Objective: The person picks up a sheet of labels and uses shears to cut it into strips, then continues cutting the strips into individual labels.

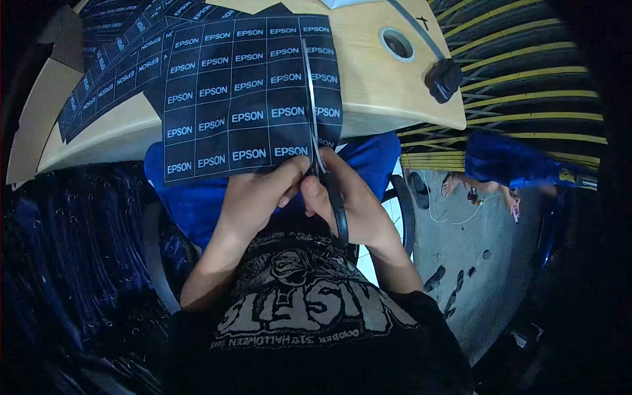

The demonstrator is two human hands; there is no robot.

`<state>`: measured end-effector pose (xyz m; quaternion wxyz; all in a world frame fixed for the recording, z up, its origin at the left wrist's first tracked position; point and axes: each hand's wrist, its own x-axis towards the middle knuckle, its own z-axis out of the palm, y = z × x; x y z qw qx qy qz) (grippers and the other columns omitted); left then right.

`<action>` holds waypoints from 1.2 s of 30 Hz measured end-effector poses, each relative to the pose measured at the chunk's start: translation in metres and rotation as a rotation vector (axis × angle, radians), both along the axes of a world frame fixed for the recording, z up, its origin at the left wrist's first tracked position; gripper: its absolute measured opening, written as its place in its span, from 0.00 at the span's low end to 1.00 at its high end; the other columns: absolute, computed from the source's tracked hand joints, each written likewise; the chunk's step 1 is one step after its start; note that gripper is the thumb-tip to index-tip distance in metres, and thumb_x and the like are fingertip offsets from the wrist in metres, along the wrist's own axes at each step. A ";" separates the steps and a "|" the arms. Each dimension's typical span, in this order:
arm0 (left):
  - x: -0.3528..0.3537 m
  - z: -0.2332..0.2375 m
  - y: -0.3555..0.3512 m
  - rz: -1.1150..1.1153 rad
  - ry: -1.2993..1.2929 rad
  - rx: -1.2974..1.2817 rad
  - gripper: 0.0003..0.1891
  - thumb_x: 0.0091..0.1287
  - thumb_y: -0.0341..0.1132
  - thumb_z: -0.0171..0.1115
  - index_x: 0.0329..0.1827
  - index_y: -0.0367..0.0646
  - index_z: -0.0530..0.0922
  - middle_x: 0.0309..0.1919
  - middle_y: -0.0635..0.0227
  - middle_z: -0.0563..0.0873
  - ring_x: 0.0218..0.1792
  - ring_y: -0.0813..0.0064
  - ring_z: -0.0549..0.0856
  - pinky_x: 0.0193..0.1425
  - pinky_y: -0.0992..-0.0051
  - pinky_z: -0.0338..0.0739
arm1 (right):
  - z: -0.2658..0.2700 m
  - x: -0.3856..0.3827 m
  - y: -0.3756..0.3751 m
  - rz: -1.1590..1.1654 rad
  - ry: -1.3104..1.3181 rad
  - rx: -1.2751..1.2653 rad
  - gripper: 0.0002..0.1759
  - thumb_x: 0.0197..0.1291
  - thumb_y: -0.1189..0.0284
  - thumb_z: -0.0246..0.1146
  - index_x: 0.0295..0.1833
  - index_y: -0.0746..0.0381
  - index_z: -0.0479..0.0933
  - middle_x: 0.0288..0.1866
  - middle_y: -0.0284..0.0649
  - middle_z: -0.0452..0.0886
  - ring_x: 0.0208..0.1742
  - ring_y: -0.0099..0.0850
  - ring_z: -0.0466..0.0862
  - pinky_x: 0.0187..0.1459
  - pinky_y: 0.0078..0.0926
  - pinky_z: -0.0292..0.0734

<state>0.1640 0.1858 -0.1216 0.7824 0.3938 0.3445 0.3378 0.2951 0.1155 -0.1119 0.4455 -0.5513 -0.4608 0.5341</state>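
A black sheet [247,99] printed with a grid of white EPSON labels lies partly on the table and hangs over its near edge. My left hand [260,194] grips the sheet's lower edge, with the thumb on top by the bottom row of labels. Scissors [337,204] with dark handles are in my right hand [352,197], its fingers through and around the handle. Their long blades point away from me, up the line before the rightmost label column. Part of that column hangs lower at its near end. The fingers under the sheet are hidden.
More black EPSON sheets [122,72] lie spread at the table's left, beside brown cardboard [49,99]. The wooden table [375,85] has a round hole, and a black knob [444,79] sits at its right edge. Another person's hand [511,203] shows at far right.
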 end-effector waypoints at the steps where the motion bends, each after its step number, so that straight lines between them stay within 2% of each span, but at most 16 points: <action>1: 0.000 0.000 0.000 -0.005 0.000 -0.008 0.04 0.63 0.25 0.55 0.31 0.35 0.76 0.19 0.74 0.75 0.16 0.87 0.69 0.18 0.84 0.60 | 0.000 0.000 0.001 0.002 0.000 0.000 0.32 0.63 0.49 0.56 0.53 0.70 0.66 0.28 0.33 0.71 0.29 0.20 0.72 0.32 0.18 0.69; 4: -0.002 -0.001 -0.002 -0.012 0.015 -0.021 0.04 0.64 0.25 0.55 0.31 0.35 0.76 0.19 0.74 0.75 0.16 0.87 0.69 0.18 0.84 0.61 | 0.001 0.001 0.003 0.024 0.004 -0.007 0.32 0.63 0.49 0.56 0.54 0.70 0.66 0.28 0.33 0.71 0.29 0.20 0.71 0.32 0.18 0.69; 6: -0.003 -0.001 -0.002 -0.015 0.029 -0.028 0.04 0.64 0.25 0.55 0.31 0.35 0.76 0.19 0.74 0.75 0.16 0.87 0.69 0.18 0.84 0.61 | 0.002 0.002 0.004 0.014 -0.042 -0.091 0.28 0.61 0.54 0.61 0.51 0.69 0.68 0.36 0.46 0.80 0.40 0.30 0.82 0.42 0.26 0.74; 12: -0.002 -0.001 -0.001 0.010 -0.034 -0.036 0.03 0.64 0.24 0.55 0.33 0.36 0.76 0.20 0.74 0.76 0.16 0.87 0.70 0.18 0.85 0.61 | 0.004 -0.004 0.006 -0.032 -0.034 -0.082 0.27 0.61 0.54 0.61 0.50 0.69 0.69 0.34 0.46 0.80 0.39 0.31 0.82 0.40 0.27 0.75; 14: -0.002 0.000 -0.001 0.014 0.039 -0.038 0.03 0.64 0.25 0.55 0.34 0.36 0.76 0.21 0.74 0.76 0.16 0.87 0.70 0.18 0.85 0.62 | 0.005 -0.004 0.006 -0.032 -0.032 -0.094 0.27 0.61 0.54 0.61 0.49 0.69 0.70 0.34 0.46 0.80 0.38 0.31 0.82 0.40 0.28 0.75; 18: -0.004 -0.005 -0.001 0.003 0.025 -0.045 0.03 0.64 0.25 0.55 0.35 0.36 0.77 0.21 0.74 0.76 0.16 0.87 0.70 0.18 0.85 0.62 | 0.007 -0.003 0.006 -0.034 -0.091 -0.100 0.28 0.61 0.54 0.61 0.51 0.71 0.69 0.35 0.47 0.81 0.40 0.32 0.83 0.42 0.28 0.76; 20: -0.005 -0.005 0.000 -0.018 0.061 0.025 0.03 0.64 0.25 0.56 0.36 0.36 0.77 0.21 0.74 0.76 0.17 0.87 0.70 0.18 0.84 0.62 | 0.007 -0.002 0.006 -0.030 -0.107 -0.099 0.29 0.61 0.55 0.61 0.52 0.71 0.69 0.36 0.47 0.81 0.41 0.32 0.83 0.43 0.27 0.76; 25: -0.006 -0.006 -0.001 -0.024 -0.026 0.069 0.03 0.63 0.26 0.57 0.36 0.35 0.77 0.19 0.74 0.75 0.17 0.87 0.71 0.18 0.84 0.62 | 0.004 -0.001 0.005 0.002 0.023 -0.058 0.32 0.61 0.53 0.61 0.55 0.71 0.67 0.38 0.47 0.80 0.43 0.32 0.82 0.45 0.27 0.75; 31: -0.009 -0.009 0.002 -0.061 0.019 0.122 0.03 0.62 0.25 0.56 0.34 0.36 0.77 0.18 0.75 0.74 0.16 0.87 0.70 0.19 0.85 0.61 | 0.004 0.004 0.008 0.055 -0.006 -0.064 0.33 0.61 0.52 0.60 0.55 0.72 0.66 0.37 0.46 0.80 0.41 0.30 0.81 0.43 0.25 0.75; 34: -0.010 -0.009 0.002 -0.032 -0.063 0.156 0.02 0.62 0.26 0.57 0.33 0.36 0.77 0.18 0.75 0.75 0.15 0.87 0.70 0.18 0.84 0.60 | 0.012 0.003 0.009 0.066 0.046 -0.116 0.32 0.61 0.52 0.61 0.54 0.71 0.67 0.38 0.45 0.79 0.40 0.29 0.81 0.42 0.24 0.74; 36: -0.012 -0.013 0.003 -0.076 -0.104 0.099 0.03 0.61 0.26 0.59 0.36 0.37 0.78 0.22 0.75 0.77 0.18 0.87 0.72 0.21 0.83 0.64 | 0.016 0.001 0.010 0.051 0.066 -0.124 0.32 0.61 0.52 0.61 0.55 0.71 0.67 0.38 0.46 0.79 0.40 0.28 0.80 0.42 0.25 0.74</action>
